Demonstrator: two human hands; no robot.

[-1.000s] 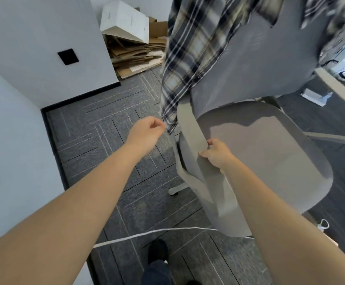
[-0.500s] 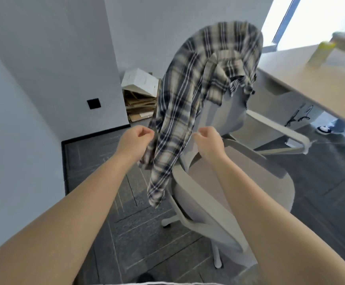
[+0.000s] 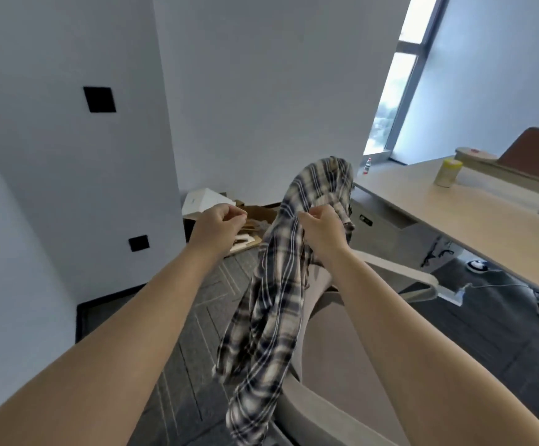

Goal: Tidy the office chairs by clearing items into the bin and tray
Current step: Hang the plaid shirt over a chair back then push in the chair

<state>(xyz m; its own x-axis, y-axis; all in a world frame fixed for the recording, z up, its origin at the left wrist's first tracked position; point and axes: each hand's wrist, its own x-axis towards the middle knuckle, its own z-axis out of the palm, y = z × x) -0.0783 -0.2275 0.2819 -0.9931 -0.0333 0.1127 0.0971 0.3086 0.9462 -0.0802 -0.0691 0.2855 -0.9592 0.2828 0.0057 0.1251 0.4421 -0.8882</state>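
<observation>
The soft, light navy-and-cream plaid cotton shirt (image 3: 281,284) hung limp over the grey office chair (image 3: 332,365), bunched near its collar in the clenched right hand (image 3: 322,230). The left hand (image 3: 218,228) was curled beside it — apparently holding nothing. Open carpet lay left; the pale wooden desk (image 3: 474,217) edge crowded right.

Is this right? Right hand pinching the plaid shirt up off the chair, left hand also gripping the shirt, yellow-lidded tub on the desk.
Not quite. In the head view the left hand is closed but clear of the plaid shirt, with a gap between them. The rest holds: the right hand has a grip on the shirt above the chair, and the yellow-lidded tub stands on the desk.
</observation>
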